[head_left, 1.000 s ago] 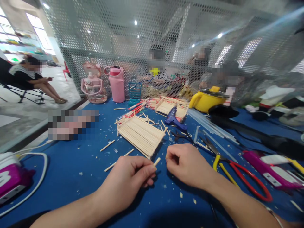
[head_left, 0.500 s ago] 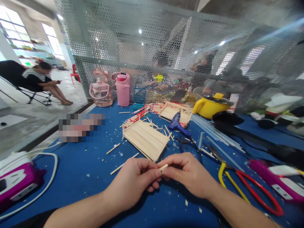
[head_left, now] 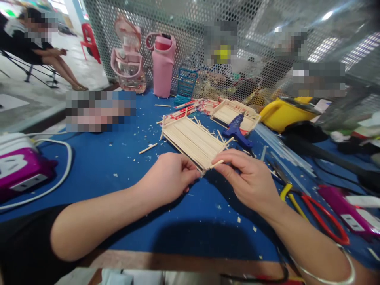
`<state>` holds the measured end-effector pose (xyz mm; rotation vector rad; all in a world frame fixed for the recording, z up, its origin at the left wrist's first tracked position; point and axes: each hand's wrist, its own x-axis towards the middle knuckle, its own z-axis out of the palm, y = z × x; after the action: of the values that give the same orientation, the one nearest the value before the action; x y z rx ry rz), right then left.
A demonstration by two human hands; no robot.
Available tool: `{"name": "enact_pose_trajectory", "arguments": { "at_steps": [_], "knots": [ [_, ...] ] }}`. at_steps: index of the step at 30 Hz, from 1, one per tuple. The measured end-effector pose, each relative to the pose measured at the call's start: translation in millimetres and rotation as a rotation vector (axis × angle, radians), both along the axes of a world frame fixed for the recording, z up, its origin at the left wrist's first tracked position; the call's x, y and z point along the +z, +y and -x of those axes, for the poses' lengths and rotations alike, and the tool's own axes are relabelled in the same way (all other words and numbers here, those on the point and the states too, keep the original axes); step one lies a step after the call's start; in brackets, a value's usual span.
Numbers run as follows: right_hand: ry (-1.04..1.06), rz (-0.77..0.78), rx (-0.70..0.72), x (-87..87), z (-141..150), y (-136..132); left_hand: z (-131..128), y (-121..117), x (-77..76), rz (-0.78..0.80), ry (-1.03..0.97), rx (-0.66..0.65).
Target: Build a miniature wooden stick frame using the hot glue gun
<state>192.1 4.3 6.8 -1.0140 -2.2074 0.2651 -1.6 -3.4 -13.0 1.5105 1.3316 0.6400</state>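
Pinching a short pale wooden stick (head_left: 217,164) between thumb and forefinger, right hand (head_left: 251,180), at the near corner of a flat rectangular panel of pale wooden sticks (head_left: 192,138). Left hand (head_left: 170,176): fingers together, clamped on that same near corner. Panel lies mid-tabletop, small posts standing at its far left end. Blue tabletop (head_left: 118,217) has pale scraps scattered about. Blue glue gun (head_left: 236,130) just beyond the panel, right side, against a second wooden-stick frame (head_left: 227,111). Red-and-yellow-handled pliers (head_left: 325,221) beside right forearm; clear glue sticks (head_left: 285,152) farther back. Pink bottle with sleeve (head_left: 163,67) near grey perforated metal screen (head_left: 190,23). Room, far left: person seated (head_left: 35,43) in black folding chair, red plastic chair (head_left: 90,42) behind.
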Motion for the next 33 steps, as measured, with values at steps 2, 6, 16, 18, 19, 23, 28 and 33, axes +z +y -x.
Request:
{"name": "enact_pose_trajectory", "arguments": {
  "at_steps": [2, 6, 16, 18, 19, 23, 28, 33],
  "knots": [
    [-0.038, 0.001, -0.008, -0.5, 1.5, 0.5, 0.2, -0.1, -0.2, -0.141, 0.045, 0.014],
    [-0.091, 0.062, -0.033, -0.5, 2.5, 0.3, -1.0, -1.5, -1.0, -0.433, 0.142, 0.019],
    [-0.011, 0.132, -0.091, -3.3, 3.9, 0.2, -12.9, 2.3, -4.7, -0.667, 0.191, -0.052],
    [-0.011, 0.179, -0.068, -1.6, 2.4, 0.0, -13.1, 2.1, -4.5, -0.665, 0.195, -0.061],
    [0.009, 0.201, -0.065, -0.6, 0.3, 0.8, -13.1, 1.5, -4.0, -0.66, 0.196, -0.063],
    [0.399, 0.194, -0.276, -0.4, -16.5, 14.1, -13.4, -2.5, -1.1, -0.586, 0.16, -0.054],
    [0.485, 0.414, -0.279, -13.5, -28.0, 37.2, -16.2, -7.6, 1.3, -0.521, 0.162, -0.036],
    [0.337, 0.524, -0.17, -18.0, -21.9, 33.5, -7.3, -0.5, 3.2, -0.559, 0.216, -0.001]
  ]
}}
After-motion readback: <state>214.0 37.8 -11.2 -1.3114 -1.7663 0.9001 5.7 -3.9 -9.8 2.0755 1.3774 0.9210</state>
